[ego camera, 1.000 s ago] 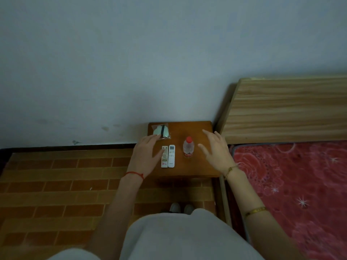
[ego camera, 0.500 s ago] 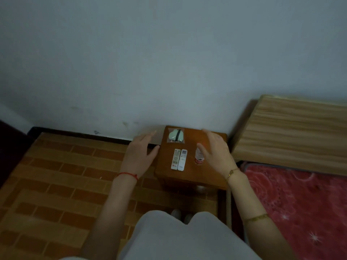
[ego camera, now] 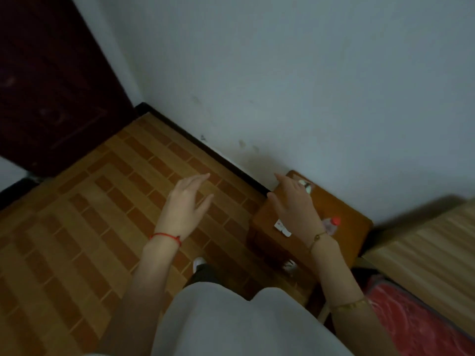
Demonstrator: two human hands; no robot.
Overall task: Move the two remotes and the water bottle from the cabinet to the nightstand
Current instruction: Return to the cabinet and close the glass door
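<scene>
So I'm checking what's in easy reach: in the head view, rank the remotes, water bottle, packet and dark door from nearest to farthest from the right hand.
1. Remotes, partly hidden under the right hand.
2. Packet by its fingertips and water bottle beside its wrist: too close to call.
3. Dark door, far left.

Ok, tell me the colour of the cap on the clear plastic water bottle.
Red cap on the clear plastic water bottle, seen in the head view.
</scene>
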